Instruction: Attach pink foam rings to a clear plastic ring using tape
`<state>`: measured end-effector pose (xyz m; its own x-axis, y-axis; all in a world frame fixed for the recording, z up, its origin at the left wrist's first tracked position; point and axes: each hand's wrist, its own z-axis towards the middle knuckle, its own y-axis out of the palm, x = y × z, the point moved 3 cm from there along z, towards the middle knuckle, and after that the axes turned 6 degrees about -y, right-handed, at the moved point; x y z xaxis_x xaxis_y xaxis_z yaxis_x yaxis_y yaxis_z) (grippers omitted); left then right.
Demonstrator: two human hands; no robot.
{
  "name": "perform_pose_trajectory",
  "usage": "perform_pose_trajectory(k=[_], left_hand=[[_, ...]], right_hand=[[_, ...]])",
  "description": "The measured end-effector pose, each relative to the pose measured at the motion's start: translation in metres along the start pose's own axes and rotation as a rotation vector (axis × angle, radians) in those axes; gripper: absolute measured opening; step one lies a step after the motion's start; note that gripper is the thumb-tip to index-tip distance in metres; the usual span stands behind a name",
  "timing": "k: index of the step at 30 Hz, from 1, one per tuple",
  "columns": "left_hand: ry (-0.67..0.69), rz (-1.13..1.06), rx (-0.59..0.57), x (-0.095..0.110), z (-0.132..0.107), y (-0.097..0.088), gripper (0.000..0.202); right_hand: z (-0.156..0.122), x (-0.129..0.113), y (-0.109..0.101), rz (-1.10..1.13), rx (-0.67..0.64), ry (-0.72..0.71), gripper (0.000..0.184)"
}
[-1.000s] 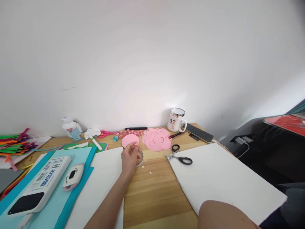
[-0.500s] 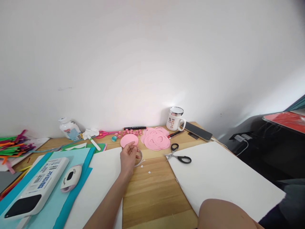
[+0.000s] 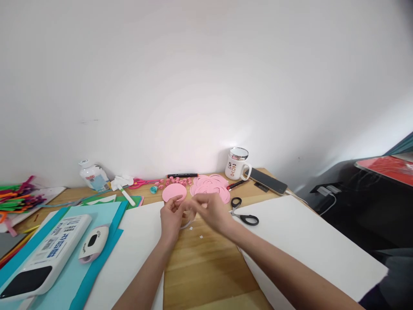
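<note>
A narrow, see-through roll of tape (image 3: 186,225) stands on edge over the bare wood, its upper part covered by fingers. My left hand (image 3: 170,217) grips it from the left, thumb and fingers pinched together. From the right, my right hand (image 3: 213,211) has its fingertips closed at the top of the same roll; the loose tape end cannot be made out. Just behind lie a smooth pink paper disc (image 3: 174,192) and a pile of cut pink paper circles (image 3: 211,185). Small white scraps (image 3: 191,228) lie in front of the roll.
Black-handled scissors (image 3: 245,217) rest partly on a white board (image 3: 306,241) at right. A mug (image 3: 236,165) and a phone (image 3: 266,181) stand behind. At left are teal sheets (image 3: 106,213) with a white device (image 3: 48,254), pink scissors (image 3: 140,183) and a bottle (image 3: 93,175).
My right hand has come in from the lower right, and its fingers now meet the roll of tape. My left hand stays in nearly the same place, still holding the roll.
</note>
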<state>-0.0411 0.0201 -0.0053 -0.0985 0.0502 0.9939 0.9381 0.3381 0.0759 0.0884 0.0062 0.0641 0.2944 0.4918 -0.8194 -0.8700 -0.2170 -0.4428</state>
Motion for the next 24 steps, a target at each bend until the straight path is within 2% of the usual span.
perform_pose_trajectory(k=[1, 2, 5, 8, 10, 13, 18, 20, 24], left_hand=[[-0.013, 0.007, -0.017, 0.001, -0.001, 0.001, 0.036], [-0.027, 0.013, -0.043, 0.002, -0.002, 0.002, 0.037], [-0.041, 0.002, -0.097, 0.004, -0.005, 0.005, 0.036], [-0.047, -0.014, -0.140, 0.005, -0.006, 0.007, 0.034], [-0.055, -0.016, -0.162, 0.005, -0.007, 0.008, 0.034], [-0.058, -0.012, -0.178, 0.006, -0.008, 0.009, 0.033], [-0.088, 0.021, -0.224, 0.007, -0.010, 0.012, 0.030], [-0.096, 0.034, -0.246, 0.006, -0.011, 0.013, 0.029], [-0.098, 0.039, -0.275, 0.006, -0.012, 0.014, 0.029]], right_hand=[[0.006, 0.021, -0.013, -0.148, 0.078, 0.008, 0.015], [0.011, 0.042, -0.025, -0.298, 0.121, 0.028, 0.012], [0.018, 0.092, -0.050, -0.623, 0.116, 0.125, 0.029], [0.018, 0.120, -0.058, -0.747, 0.052, 0.132, 0.041], [0.016, 0.130, -0.058, -0.765, 0.048, 0.150, 0.044], [0.016, 0.141, -0.057, -0.732, 0.107, 0.153, 0.040], [0.016, 0.148, -0.062, -0.544, 0.239, 0.096, 0.027], [0.017, 0.148, -0.064, -0.505, 0.229, 0.104, 0.029], [0.018, 0.147, -0.062, -0.594, 0.127, 0.108, 0.038]])
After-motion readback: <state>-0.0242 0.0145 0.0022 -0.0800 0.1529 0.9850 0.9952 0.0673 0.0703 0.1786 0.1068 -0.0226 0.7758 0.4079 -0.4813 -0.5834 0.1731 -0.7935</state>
